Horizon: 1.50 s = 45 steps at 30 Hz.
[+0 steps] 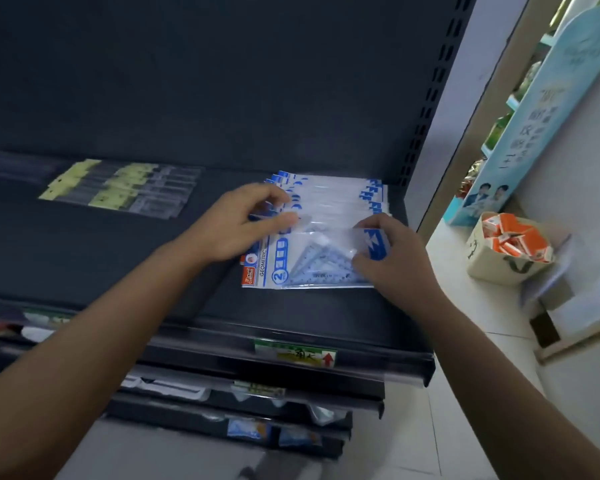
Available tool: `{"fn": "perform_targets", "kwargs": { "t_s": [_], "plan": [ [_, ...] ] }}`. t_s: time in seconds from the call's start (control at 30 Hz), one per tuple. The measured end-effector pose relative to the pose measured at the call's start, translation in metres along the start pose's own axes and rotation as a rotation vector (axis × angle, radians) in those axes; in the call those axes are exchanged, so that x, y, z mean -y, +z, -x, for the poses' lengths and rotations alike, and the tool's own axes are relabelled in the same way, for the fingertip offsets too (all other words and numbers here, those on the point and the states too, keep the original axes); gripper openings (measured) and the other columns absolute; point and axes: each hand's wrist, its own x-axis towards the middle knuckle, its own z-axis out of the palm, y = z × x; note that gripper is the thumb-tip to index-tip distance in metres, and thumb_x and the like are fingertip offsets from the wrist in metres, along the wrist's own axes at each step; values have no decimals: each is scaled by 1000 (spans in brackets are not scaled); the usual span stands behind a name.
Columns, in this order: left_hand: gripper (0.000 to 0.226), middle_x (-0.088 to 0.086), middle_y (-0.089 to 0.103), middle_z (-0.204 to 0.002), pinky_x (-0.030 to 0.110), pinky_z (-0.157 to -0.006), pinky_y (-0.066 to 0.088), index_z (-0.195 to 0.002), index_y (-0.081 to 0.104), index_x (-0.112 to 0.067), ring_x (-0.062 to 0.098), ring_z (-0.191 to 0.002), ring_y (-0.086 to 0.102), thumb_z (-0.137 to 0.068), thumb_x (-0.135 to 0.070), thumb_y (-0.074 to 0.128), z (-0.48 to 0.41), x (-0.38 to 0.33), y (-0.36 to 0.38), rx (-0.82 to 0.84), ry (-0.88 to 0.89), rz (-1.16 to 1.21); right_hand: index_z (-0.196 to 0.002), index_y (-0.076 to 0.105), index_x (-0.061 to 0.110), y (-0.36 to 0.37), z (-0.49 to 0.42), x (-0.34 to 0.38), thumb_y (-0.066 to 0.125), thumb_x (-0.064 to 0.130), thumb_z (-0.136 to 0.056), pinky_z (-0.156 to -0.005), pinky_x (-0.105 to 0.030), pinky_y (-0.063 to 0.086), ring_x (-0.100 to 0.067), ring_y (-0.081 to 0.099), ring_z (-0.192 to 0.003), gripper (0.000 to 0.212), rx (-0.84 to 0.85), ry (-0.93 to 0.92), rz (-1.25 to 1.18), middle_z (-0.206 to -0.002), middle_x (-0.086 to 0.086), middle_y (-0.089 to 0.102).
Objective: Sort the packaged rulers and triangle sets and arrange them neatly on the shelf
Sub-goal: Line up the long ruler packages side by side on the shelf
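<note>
On shelf (118, 258), triangle-set pack (312, 268) lies left-right, header left; left hand (243, 226), right hand (392, 258) pinch ends.

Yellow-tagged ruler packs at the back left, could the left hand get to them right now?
Probably yes: bare shelf lies between the left hand and the ruler packs, nothing blocking. It must first release the triangle set packs it holds.

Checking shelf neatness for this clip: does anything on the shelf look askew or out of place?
The ruler packs at the left of the shelf lie fanned and slanted, yellow headers staggered, not squared. The triangle set packs overlap evenly; the left hand and right hand hold the front pack.
</note>
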Motion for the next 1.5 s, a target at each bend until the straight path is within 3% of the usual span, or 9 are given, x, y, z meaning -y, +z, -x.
{"fn": "perform_targets", "kwargs": {
  "t_s": [0.1,0.2,0.3,0.47,0.8,0.93,1.07,1.33,1.5],
  "plan": [
    [68,-18,48,-125,25,-102,24,-130,53,-35,6,-120,42,-74,-74,56,13,5,3,88,102,-352,-116,53,23,9,7,-2,71,5,-71,-93,-29,44,-13,52,-103,51,-1,-101,169,-108,9,56],
    [72,-14,44,-140,24,-103,11,-138,47,-36,9,-132,33,-76,-71,58,14,9,5,102,102,-481,-125,52,18,13,8,1,70,10,-72,-101,-41,31,-25,45,-120,57,-67,-154,376,-129,-2,51],
    [70,-14,45,-141,26,-105,13,-139,46,-33,9,-132,33,-80,-70,52,16,8,0,103,87,-488,-125,53,20,17,0,18,67,19,-77,-108,-41,22,-25,36,-131,50,-71,-177,465,-140,-3,44],
    [59,-7,47,-141,32,-107,22,-140,44,-27,15,-130,40,-92,-60,39,43,23,-59,15,65,-543,-119,57,11,57,-20,80,65,18,-82,-99,-42,35,-30,48,-118,39,-53,-277,460,-130,-8,50],
    [72,-7,37,-149,33,-109,18,-147,33,-26,14,-138,30,-89,-69,29,198,166,-290,-213,-257,-811,-112,62,8,305,-29,269,70,16,-80,-93,-43,45,-26,58,-104,34,100,-605,224,-115,-5,58],
    [77,-8,33,-151,34,-111,18,-149,27,-26,14,-139,26,-88,-72,26,266,227,-380,-288,-451,-861,-117,58,18,409,-30,341,66,28,-84,-98,-35,42,-13,52,-111,35,234,-684,111,-116,11,50],
    [76,-7,33,-152,35,-111,19,-149,26,-27,15,-139,26,-88,-72,29,313,272,-441,-266,-573,-887,-121,53,29,490,-32,392,61,38,-87,-91,-20,33,-1,44,-111,35,378,-672,95,-113,25,40],
    [78,-2,41,-148,39,-108,23,-146,33,-25,19,-136,33,-85,-74,31,334,373,-508,-235,-701,-893,-123,53,28,618,-64,451,58,42,-89,-92,-26,43,-10,52,-111,37,584,-610,158,-125,14,49],
    [60,3,50,-138,40,-102,32,-136,44,-21,25,-127,44,-92,-62,41,296,445,-553,-161,-785,-818,-125,53,21,701,-96,479,55,38,-91,-95,-35,45,-17,53,-116,38,655,-509,199,-127,3,55]
  ]
}}
